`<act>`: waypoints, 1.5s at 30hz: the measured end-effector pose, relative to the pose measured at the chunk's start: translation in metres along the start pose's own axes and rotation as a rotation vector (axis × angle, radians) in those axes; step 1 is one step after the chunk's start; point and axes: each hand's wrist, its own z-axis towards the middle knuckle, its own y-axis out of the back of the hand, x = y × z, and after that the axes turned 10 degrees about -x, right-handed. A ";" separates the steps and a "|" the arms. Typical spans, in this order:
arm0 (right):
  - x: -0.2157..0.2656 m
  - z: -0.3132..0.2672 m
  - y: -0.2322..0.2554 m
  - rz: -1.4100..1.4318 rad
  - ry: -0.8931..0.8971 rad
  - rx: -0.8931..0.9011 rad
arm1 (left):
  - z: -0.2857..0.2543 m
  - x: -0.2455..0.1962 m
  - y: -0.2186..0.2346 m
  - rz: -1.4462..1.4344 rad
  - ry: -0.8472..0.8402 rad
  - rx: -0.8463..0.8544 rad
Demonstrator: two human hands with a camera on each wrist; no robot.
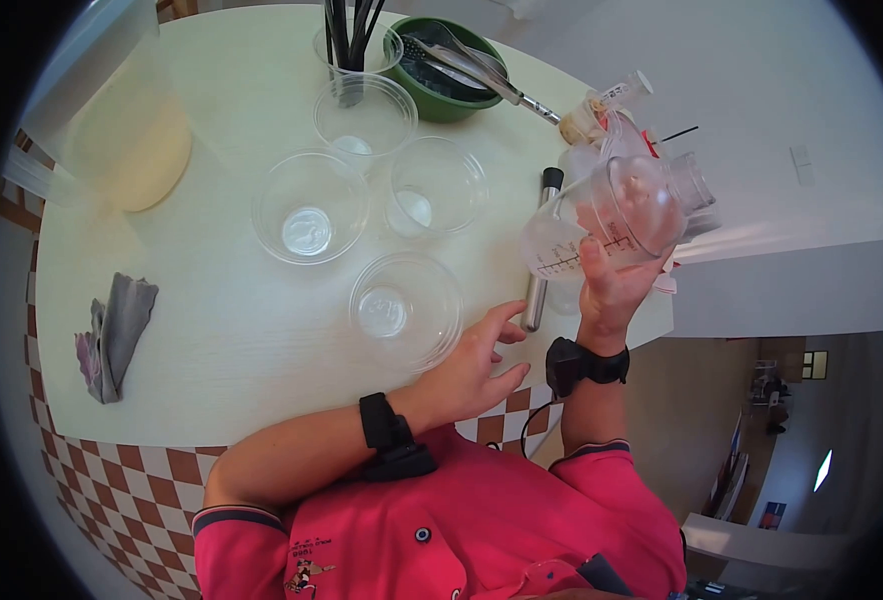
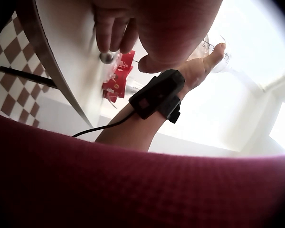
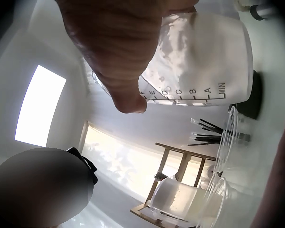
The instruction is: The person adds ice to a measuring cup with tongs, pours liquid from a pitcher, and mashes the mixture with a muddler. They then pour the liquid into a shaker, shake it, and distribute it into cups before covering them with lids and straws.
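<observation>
In the head view, the right hand (image 1: 616, 285) holds up a clear measuring shaker (image 1: 571, 240) tilted on its side, thumb against its wall. Its printed letter scale shows on the shaker (image 3: 199, 61) in the right wrist view, beside the right hand (image 3: 118, 47). The left hand (image 1: 471, 370) has loosely bent fingers beside the lower end of a steel rod with a black tip (image 1: 538, 290); whether they touch it, I cannot tell. Seen from the left wrist, the left hand (image 2: 175, 23) holds nothing visible. Several clear plastic cups (image 1: 406, 310) stand left of the hands.
Black straws (image 1: 351, 40) stand in a cup at the back, beside a green bowl (image 1: 436, 105) of metal utensils. A grey cloth (image 1: 121, 335) lies at the left, below a large clear container (image 1: 111, 140). More containers (image 1: 586, 120) crowd the right edge behind the shaker.
</observation>
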 end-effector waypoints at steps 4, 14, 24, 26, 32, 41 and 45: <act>-0.021 0.013 -0.011 0.092 -0.050 -0.045 | 0.001 0.002 -0.001 0.006 0.006 0.014; -0.056 0.020 -0.035 0.072 -0.082 0.057 | 0.003 0.001 0.000 -0.068 0.056 -0.013; -0.082 0.020 -0.038 0.042 -0.103 0.080 | 0.004 0.012 -0.005 -0.197 0.170 -0.046; -0.085 0.020 -0.039 0.057 -0.105 0.084 | 0.004 0.010 -0.003 -0.180 0.158 -0.027; -0.070 0.017 -0.044 0.012 -0.158 0.122 | 0.005 0.009 0.002 -0.145 0.118 0.054; -0.073 0.013 -0.026 -0.068 -0.151 0.182 | 0.005 0.005 0.003 -0.088 0.088 0.083; -0.066 0.008 -0.030 -0.004 -0.207 0.158 | 0.005 0.004 0.004 -0.107 0.114 0.111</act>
